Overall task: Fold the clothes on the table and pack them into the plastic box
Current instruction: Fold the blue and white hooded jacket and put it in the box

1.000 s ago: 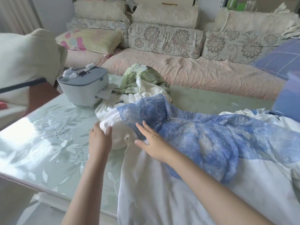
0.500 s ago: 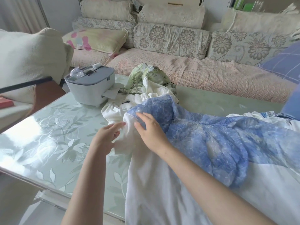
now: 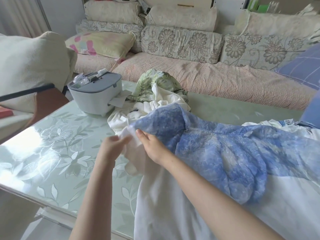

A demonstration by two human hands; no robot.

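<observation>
Left hand (image 3: 112, 147) is curled, thumb and fingers pinching a bunched white corner of the dress (image 3: 216, 153). The right hand (image 3: 153, 147) is just beside it, fingers curled over the same white edge where the blue printed layer begins. From both hands the dress extends away to the right across the table (image 3: 52, 153), blue layer uppermost, with the white underlayer hanging over the near edge below the right forearm. Directly beyond the hands, touching the dress, lies a crumpled white top (image 3: 136, 113), with a green leaf-print garment (image 3: 155, 84) heaped behind it. Beyond and to the left of the left hand stands a grey lidded box (image 3: 97, 96), with paper protruding from its side and small items on its lid. Far to the right of the right hand, a blue object (image 3: 311, 110) is cut off by the frame edge; what it is cannot be told. A sofa (image 3: 207, 80) runs along the far side of the table.
</observation>
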